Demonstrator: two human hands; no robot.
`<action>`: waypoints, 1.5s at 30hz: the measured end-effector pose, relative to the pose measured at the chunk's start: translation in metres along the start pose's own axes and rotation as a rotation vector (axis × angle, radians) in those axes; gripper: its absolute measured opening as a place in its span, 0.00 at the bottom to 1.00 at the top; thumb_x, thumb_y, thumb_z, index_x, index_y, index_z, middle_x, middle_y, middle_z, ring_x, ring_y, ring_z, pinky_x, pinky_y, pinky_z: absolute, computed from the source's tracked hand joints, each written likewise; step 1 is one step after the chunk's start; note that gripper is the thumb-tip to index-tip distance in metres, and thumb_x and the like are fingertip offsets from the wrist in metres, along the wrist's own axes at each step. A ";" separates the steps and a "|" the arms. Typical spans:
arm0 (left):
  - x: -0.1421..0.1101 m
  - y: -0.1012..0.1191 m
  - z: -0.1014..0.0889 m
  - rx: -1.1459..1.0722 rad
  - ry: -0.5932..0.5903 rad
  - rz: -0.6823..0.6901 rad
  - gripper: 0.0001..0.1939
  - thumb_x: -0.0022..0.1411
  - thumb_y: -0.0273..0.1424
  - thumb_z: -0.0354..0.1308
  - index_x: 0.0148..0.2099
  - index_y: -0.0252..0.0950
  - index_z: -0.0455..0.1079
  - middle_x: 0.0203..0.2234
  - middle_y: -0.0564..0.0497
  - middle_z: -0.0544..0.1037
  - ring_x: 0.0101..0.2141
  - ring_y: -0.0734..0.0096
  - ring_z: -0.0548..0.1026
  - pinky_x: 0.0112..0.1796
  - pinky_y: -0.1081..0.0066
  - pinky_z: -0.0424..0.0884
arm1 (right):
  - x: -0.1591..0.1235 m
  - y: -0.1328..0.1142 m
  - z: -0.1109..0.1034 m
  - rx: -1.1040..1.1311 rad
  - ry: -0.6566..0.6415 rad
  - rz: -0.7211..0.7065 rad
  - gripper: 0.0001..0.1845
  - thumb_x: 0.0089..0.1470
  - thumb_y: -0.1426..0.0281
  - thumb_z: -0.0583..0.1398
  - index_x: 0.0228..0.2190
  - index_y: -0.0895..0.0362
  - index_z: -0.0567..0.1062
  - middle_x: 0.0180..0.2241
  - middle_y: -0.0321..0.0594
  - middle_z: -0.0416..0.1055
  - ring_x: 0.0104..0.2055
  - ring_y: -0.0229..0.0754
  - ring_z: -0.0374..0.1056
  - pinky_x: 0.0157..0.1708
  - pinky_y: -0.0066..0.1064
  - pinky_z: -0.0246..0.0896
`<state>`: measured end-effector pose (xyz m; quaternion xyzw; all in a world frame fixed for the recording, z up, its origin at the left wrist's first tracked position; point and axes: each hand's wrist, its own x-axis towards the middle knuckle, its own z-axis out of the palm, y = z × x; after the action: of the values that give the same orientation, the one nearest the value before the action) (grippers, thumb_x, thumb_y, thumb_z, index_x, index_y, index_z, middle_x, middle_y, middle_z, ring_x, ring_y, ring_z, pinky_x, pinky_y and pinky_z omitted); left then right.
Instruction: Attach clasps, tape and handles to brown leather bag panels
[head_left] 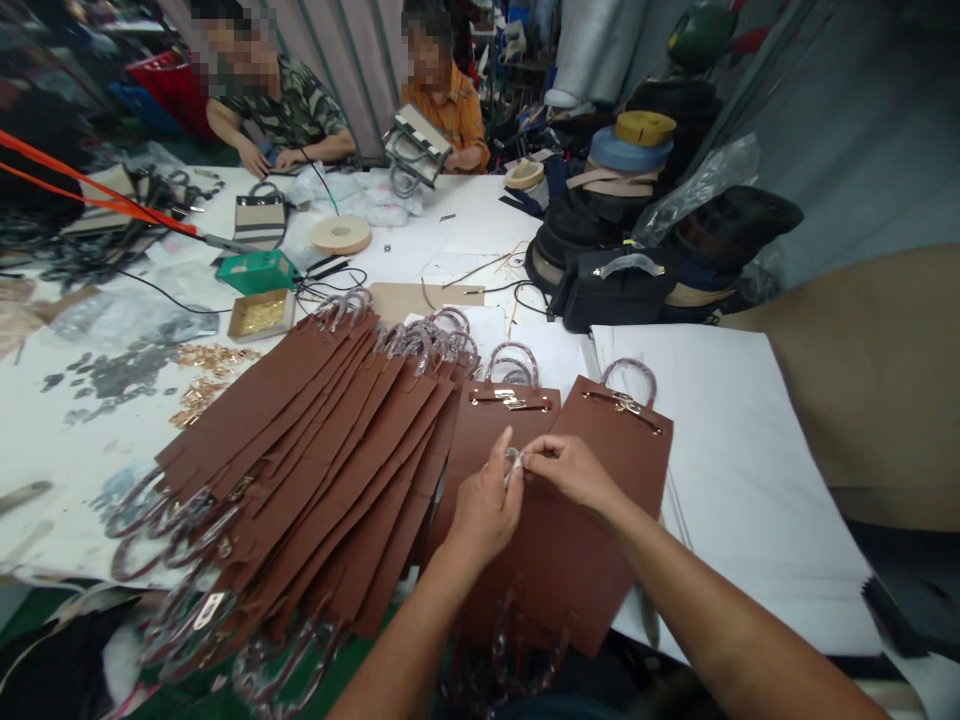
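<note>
Both hands meet above two brown bag panels with gold metal fittings: the left bag panel (499, 410) and the right bag panel (637, 460). Between the thumb and forefinger of my left hand (484, 500) is a small pale, curved piece (513, 458), too small to name. My right hand (574, 468) pinches at that same piece from the right, fingertips together. Plastic-wrapped handles (631, 375) stick out from the panels' far ends. To the left lies a fanned stack of brown bag panels (322, 450), also with wrapped handles.
Gold-coloured metal parts (202, 385) lie loose near a small box (261, 315) of tiny brass pieces. A green box (257, 270) and a tape roll (341, 235) stand behind. Black bag (615, 285) and strap rolls (630, 150) fill the back right. Two people sit across the table.
</note>
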<state>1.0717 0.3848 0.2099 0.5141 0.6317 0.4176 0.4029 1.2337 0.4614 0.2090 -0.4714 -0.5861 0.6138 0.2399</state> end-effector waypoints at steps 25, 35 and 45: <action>0.061 -0.062 -0.001 -0.716 0.045 -0.553 0.18 0.53 0.45 0.65 0.35 0.37 0.68 0.23 0.56 0.72 0.14 0.84 0.59 0.15 0.79 0.47 | 0.061 -0.006 0.017 -0.390 0.029 -0.362 0.12 0.61 0.63 0.59 0.27 0.53 0.76 0.30 0.38 0.76 0.36 0.44 0.70 0.41 0.33 0.62; 0.047 -0.098 -0.019 -0.408 0.220 -0.416 0.16 0.58 0.46 0.61 0.32 0.38 0.72 0.25 0.53 0.71 0.28 0.69 0.70 0.31 0.71 0.67 | 0.119 0.028 0.005 -0.325 0.345 -0.115 0.17 0.57 0.55 0.60 0.30 0.54 0.80 0.32 0.38 0.80 0.35 0.47 0.72 0.39 0.33 0.62; 0.051 -0.105 -0.029 0.123 0.328 -0.117 0.11 0.66 0.37 0.55 0.34 0.41 0.76 0.52 0.41 0.75 0.58 0.50 0.68 0.60 0.52 0.58 | 0.128 0.041 0.016 -0.475 0.491 -0.080 0.14 0.57 0.58 0.60 0.29 0.53 0.81 0.31 0.39 0.81 0.33 0.47 0.73 0.35 0.34 0.61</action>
<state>1.0043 0.4192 0.1160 0.4252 0.7420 0.4323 0.2861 1.1737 0.5539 0.1295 -0.6244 -0.6556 0.3184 0.2810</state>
